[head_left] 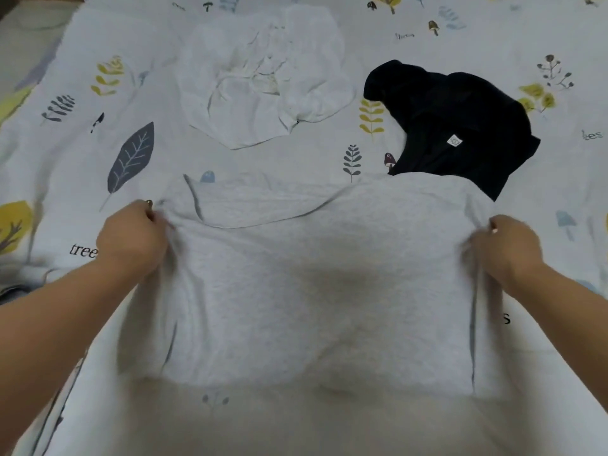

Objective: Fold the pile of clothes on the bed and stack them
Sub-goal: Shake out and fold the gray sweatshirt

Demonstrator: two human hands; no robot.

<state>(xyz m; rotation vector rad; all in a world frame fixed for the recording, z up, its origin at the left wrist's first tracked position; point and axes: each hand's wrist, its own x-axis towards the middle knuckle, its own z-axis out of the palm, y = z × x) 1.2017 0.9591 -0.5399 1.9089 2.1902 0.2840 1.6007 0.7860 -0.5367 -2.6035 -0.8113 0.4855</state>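
Grey garment [309, 291] spread flat on bed [82, 153], near edge. Left hand [131, 238] fingers curled, gripping its left edge; right hand [506, 248] same on right edge. White garment [263, 80] crumpled further back, apart. Black garment [454, 123] back right, its near edge touching the grey one.

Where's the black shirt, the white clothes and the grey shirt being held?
black shirt [460, 126], head view, middle of its crumpled dark cloth, near the small label.
white clothes [263, 77], head view, centre of the rumpled heap.
grey shirt [312, 291], head view, flat middle of the body.
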